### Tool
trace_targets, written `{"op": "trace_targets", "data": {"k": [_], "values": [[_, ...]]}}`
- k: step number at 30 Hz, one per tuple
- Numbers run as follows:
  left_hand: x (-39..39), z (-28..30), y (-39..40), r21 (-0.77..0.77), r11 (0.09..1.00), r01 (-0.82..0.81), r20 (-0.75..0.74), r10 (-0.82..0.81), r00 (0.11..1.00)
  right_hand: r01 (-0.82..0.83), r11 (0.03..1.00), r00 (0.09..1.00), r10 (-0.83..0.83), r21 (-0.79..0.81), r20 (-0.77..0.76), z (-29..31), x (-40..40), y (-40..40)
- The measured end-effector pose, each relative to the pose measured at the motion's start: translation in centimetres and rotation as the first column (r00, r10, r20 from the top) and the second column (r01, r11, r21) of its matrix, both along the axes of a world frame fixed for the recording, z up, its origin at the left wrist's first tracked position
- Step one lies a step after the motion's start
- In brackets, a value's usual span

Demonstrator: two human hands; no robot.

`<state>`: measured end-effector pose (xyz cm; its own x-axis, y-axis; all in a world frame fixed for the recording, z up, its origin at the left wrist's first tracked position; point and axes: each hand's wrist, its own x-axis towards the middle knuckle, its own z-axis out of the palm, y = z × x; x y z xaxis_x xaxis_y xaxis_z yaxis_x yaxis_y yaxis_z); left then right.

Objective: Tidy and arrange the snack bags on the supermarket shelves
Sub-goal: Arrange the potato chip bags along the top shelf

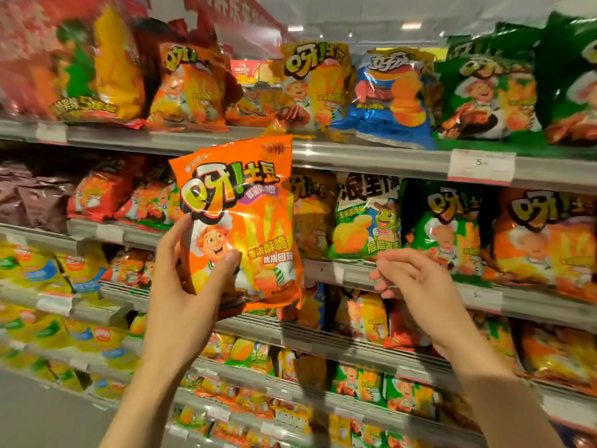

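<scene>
Before the shelves: a person faces a stocked snack aisle, both bare forearms raised.
Left hand [190,282]: clamped on the lower left part of an orange potato-stick bag [240,218], thumb across the front over the printed chef figure, the other fingers behind the pack.
Orange potato-stick bag: held upright in the air, front print toward the camera, clear of every shelf; its top edge overlaps the upper shelf rail [371,158] in the view.
Right hand [416,279]: empty, fingers loosely curled and slightly apart, touching nothing; it hangs just right of the held bag, in front of the middle shelf rail [529,302].
Upper shelf: orange bags of the same brand [190,85], a yellow-orange one [315,85], a blue crisp bag [391,95] (leaning forward over the edge), then green bags [484,92].
Middle shelf: a green-and-white bag with a frog cartoon [368,218] stands directly right of the held bag; a green bag [445,227] and an orange bag [546,237] follow.
Price labels: one white tag [481,166] on the upper rail, one [479,297] on the middle rail.
Lower shelves: yellow bags [42,279] at left, mixed small packs below (print too blurred to read).
</scene>
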<state>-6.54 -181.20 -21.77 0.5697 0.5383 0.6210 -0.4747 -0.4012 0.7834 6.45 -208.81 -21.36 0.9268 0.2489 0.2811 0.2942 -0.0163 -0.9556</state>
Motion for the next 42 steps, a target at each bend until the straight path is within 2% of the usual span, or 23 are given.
{"op": "trace_targets", "data": {"k": [4, 6, 10, 15, 22, 30, 35, 38, 42], "values": [[-0.1, 0.0, 5.5, 0.051, 0.994, -0.094, -0.032, 0.096, 0.995, -0.077, 0.997, 0.997, 0.077, -0.004, 0.024, -0.1, 1.8, 6.4], [0.2, 0.3, 8.0, 0.025, 0.996, -0.087, -0.046, 0.088, 0.995, -0.106, 0.994, 0.993, 0.106, 0.008, 0.044, 0.0, 3.0, 9.6], [1.2, 1.7, 12.4, 0.101, 0.982, -0.159, -0.023, 0.162, 0.987, -0.186, 0.982, 0.981, 0.183, 0.045, 0.060, 0.3, 5.3, 15.7], [3.4, 4.1, 16.8, 0.102, 0.975, -0.198, -0.033, 0.202, 0.979, -0.237, 0.967, 0.970, 0.230, 0.092, 0.082, 1.3, 7.9, 21.2], [6.8, 4.7, 21.2, 0.101, 0.986, -0.131, -0.029, 0.134, 0.990, -0.190, 0.981, 0.979, 0.185, 0.046, 0.089, 2.2, 8.5, 24.5], [9.7, 6.5, 24.0, 0.111, 0.993, 0.049, -0.022, -0.047, 0.999, 0.060, 0.998, 0.989, -0.062, 0.018, 0.136, 4.5, 5.7, 24.4], [11.7, 9.8, 23.8, 0.189, 0.978, 0.085, 0.018, -0.090, 0.996, 0.278, 0.960, 0.925, -0.261, -0.024, 0.276, 8.9, 4.1, 22.7], [13.5, 12.6, 23.2, 0.213, 0.970, 0.120, 0.032, -0.130, 0.991, 0.446, 0.891, 0.832, -0.381, -0.080, 0.403, 12.3, 4.3, 21.4], [16.7, 16.1, 21.8, 0.295, 0.949, 0.115, 0.055, -0.137, 0.989, 0.693, 0.706, 0.619, -0.479, -0.146, 0.622, 16.6, 6.6, 19.9]]}}
